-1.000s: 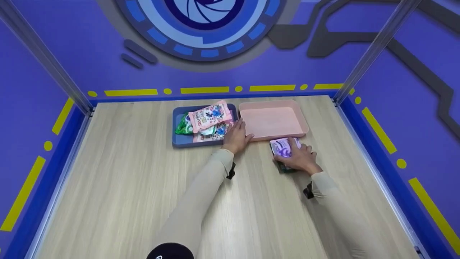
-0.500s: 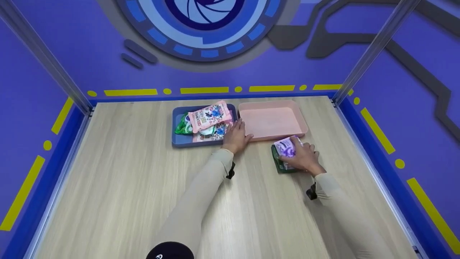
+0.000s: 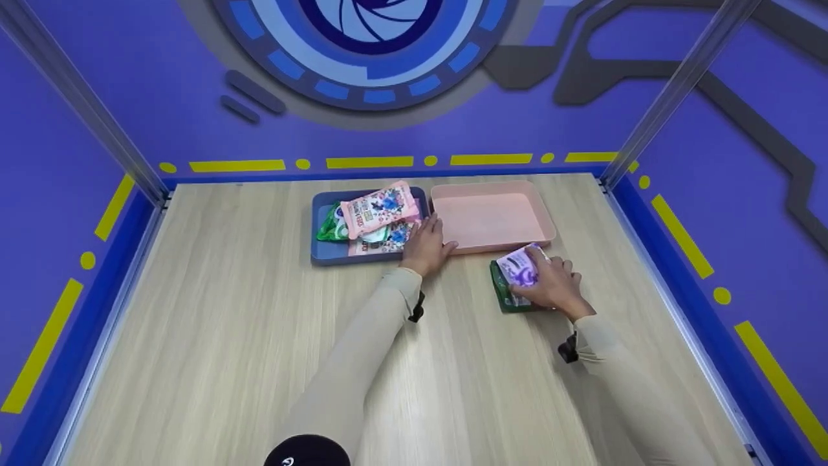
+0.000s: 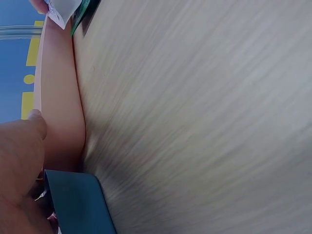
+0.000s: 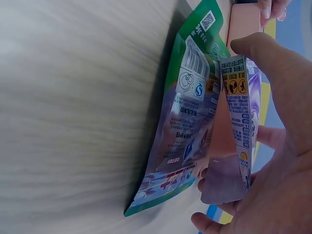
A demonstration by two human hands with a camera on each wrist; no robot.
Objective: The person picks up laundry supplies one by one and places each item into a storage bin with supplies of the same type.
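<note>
My right hand point(image 3: 555, 285) grips a small purple-and-white carton point(image 3: 519, 266) between thumb and fingers, tilted over a green pouch point(image 3: 501, 294). In the right wrist view the printed side of the carton point(image 5: 238, 107) stands at an angle beside the pouch point(image 5: 187, 107), which lies on the table with its barcode side showing. My left hand point(image 3: 425, 247) rests over the neighbouring rims of the blue tray point(image 3: 323, 260) and the pink tray point(image 3: 491, 223). Seen from the left wrist, its thumb point(image 4: 36, 124) lies along the pink tray's wall point(image 4: 61, 107).
Inside the blue tray lie pink printed packets point(image 3: 380, 210) and a green packet point(image 3: 331, 225), overlapping. Purple-blue panels point(image 3: 362, 145) wall in the wooden table point(image 3: 259, 323) at the back and sides. A round black object point(image 3: 307, 451) shows at the bottom edge.
The right hand has shifted slightly right and turned the carton, uncovering more of the green pouch's left side. My left hand and both trays keep their places.
</note>
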